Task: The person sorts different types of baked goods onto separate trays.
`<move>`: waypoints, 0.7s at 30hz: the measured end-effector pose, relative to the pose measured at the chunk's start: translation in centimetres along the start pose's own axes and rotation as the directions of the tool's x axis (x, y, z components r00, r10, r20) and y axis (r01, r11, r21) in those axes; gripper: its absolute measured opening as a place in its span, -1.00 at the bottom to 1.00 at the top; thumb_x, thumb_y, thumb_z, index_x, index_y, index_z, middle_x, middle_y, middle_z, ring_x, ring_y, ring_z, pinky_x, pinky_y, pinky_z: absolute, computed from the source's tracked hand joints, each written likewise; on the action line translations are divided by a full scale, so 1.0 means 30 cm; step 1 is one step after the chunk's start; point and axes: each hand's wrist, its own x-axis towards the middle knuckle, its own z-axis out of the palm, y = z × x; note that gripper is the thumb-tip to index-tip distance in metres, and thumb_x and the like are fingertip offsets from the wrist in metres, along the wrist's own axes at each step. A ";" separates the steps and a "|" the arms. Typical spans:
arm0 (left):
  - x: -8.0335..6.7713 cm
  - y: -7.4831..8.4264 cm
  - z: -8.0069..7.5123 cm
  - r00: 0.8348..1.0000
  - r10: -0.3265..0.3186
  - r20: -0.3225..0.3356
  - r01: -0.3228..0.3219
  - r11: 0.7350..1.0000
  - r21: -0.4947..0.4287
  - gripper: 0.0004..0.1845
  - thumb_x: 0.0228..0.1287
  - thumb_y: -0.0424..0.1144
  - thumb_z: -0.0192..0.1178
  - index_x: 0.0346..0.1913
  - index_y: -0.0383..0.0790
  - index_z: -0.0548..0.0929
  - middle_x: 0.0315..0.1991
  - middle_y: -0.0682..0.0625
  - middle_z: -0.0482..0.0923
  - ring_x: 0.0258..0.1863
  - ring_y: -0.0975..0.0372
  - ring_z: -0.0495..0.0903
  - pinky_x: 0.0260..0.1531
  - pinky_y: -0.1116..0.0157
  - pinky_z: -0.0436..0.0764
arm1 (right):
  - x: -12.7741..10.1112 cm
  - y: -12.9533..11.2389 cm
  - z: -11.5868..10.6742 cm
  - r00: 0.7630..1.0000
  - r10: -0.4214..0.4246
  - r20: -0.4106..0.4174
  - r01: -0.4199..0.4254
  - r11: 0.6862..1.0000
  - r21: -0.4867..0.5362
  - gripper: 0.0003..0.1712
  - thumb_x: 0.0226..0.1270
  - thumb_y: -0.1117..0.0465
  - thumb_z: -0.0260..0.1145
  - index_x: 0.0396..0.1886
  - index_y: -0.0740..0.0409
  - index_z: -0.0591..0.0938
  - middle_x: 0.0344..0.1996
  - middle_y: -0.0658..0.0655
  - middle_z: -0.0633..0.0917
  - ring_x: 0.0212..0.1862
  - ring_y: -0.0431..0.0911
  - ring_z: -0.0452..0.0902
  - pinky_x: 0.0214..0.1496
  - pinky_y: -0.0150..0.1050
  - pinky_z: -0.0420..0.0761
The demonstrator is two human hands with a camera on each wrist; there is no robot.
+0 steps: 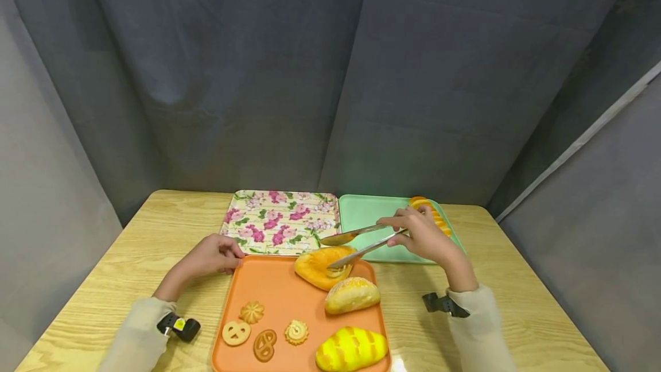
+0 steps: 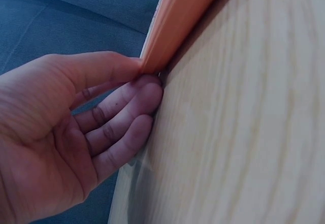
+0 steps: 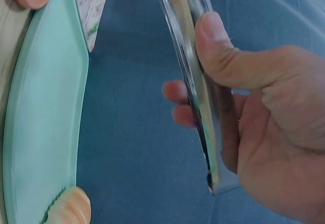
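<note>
My left hand (image 1: 213, 255) pinches the far left corner of the orange tray (image 1: 273, 280) between thumb and fingers; the left wrist view shows the thumb on the rim of that corner. With my right hand (image 1: 426, 239) I grip metal tongs (image 3: 195, 76), their arms spread. The tong tips reach over a golden oval bread roll (image 1: 314, 266) at the orange tray's far right corner, one tip overlapping its top. Just nearer lies a sugar-dusted bun (image 1: 353, 296). A yellow striped loaf (image 1: 351, 350) sits at the near right.
Cookies rest on the orange tray's left half, among them a smiley cookie (image 1: 236, 333) and a pretzel-shaped one (image 1: 265, 345). Behind stand a floral tray (image 1: 281, 223) and a green tray (image 1: 356, 208), which bears a scored orange-brown loaf (image 1: 441, 224). Grey curtains (image 1: 248, 73) enclose the wooden table (image 1: 521, 303).
</note>
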 end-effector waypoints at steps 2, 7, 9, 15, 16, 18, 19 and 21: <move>0.001 -0.001 0.000 1.000 -0.004 -0.001 0.004 1.000 0.000 -0.91 0.27 -0.38 0.37 -0.24 -0.38 0.75 -0.40 -0.13 0.74 -0.54 0.22 0.59 -0.49 0.31 0.64 | -0.002 0.007 -0.002 1.000 0.013 0.023 -0.013 1.000 0.018 -0.43 0.04 0.14 0.57 0.15 -0.02 0.74 -0.41 -0.17 0.60 -0.26 -0.18 0.44 -0.02 0.03 0.13; 0.003 -0.003 0.001 1.000 -0.003 -0.002 0.003 1.000 0.003 -0.91 0.27 -0.39 0.37 -0.24 -0.38 0.75 -0.40 -0.13 0.74 -0.54 0.21 0.59 -0.49 0.31 0.64 | -0.008 0.016 -0.007 0.998 0.022 0.067 -0.026 0.998 0.058 -0.40 0.07 0.11 0.55 0.19 -0.02 0.72 -0.39 -0.16 0.61 -0.27 -0.20 0.41 -0.02 0.05 0.08; 0.003 -0.003 0.001 1.000 -0.002 -0.001 0.002 1.000 0.007 -0.91 0.27 -0.38 0.37 -0.24 -0.38 0.74 -0.40 -0.13 0.74 -0.54 0.22 0.59 -0.49 0.32 0.64 | -0.013 0.018 -0.010 0.997 0.026 0.067 -0.030 0.997 0.073 -0.40 0.06 0.13 0.55 0.19 -0.01 0.72 -0.38 -0.13 0.61 -0.27 -0.20 0.40 -0.02 0.08 0.08; 0.003 -0.003 0.001 1.000 -0.001 -0.003 0.001 1.000 0.014 -0.91 0.28 -0.38 0.37 -0.25 -0.38 0.74 -0.40 -0.14 0.74 -0.54 0.22 0.58 -0.49 0.32 0.64 | -0.019 0.014 -0.011 0.997 0.040 0.067 -0.042 0.999 0.034 -0.40 0.03 0.12 0.55 0.17 0.01 0.73 -0.40 -0.10 0.59 -0.27 -0.17 0.41 0.07 0.31 0.10; 0.003 -0.003 0.001 1.000 -0.002 -0.004 0.002 1.000 0.016 -0.91 0.27 -0.38 0.37 -0.25 -0.38 0.74 -0.40 -0.14 0.74 -0.54 0.22 0.58 -0.49 0.33 0.64 | -0.017 0.011 -0.009 0.997 0.044 0.069 -0.045 0.999 0.019 -0.41 0.03 0.11 0.54 0.16 0.00 0.74 -0.41 -0.11 0.58 -0.27 -0.17 0.41 0.07 0.31 0.11; 0.003 -0.002 0.001 1.000 -0.005 -0.004 0.005 1.000 0.017 -0.91 0.27 -0.38 0.37 -0.25 -0.38 0.74 -0.41 -0.14 0.73 -0.54 0.22 0.58 -0.49 0.33 0.63 | -0.012 0.006 -0.006 0.997 0.049 0.063 -0.048 0.999 -0.007 -0.43 0.03 0.09 0.53 0.14 -0.01 0.75 -0.43 -0.12 0.59 -0.27 -0.15 0.42 0.06 0.30 0.13; 0.003 -0.002 0.001 1.000 -0.007 -0.005 0.007 1.000 0.017 -0.91 0.27 -0.38 0.37 -0.25 -0.38 0.74 -0.41 -0.14 0.73 -0.54 0.23 0.58 -0.49 0.33 0.63 | -0.010 0.004 -0.004 0.997 0.050 0.056 -0.049 0.999 -0.016 -0.44 0.02 0.08 0.53 0.12 -0.01 0.76 -0.44 -0.13 0.59 -0.27 -0.15 0.42 0.05 0.28 0.14; 0.003 0.000 0.001 1.000 -0.009 -0.006 0.009 1.000 0.018 -0.91 0.26 -0.38 0.37 -0.26 -0.37 0.74 -0.41 -0.14 0.73 -0.54 0.23 0.57 -0.50 0.34 0.62 | -0.006 0.000 0.000 0.998 0.045 0.033 -0.044 0.999 -0.030 -0.47 0.00 0.08 0.52 0.08 -0.02 0.78 -0.47 -0.13 0.58 -0.29 -0.15 0.42 0.07 0.28 0.14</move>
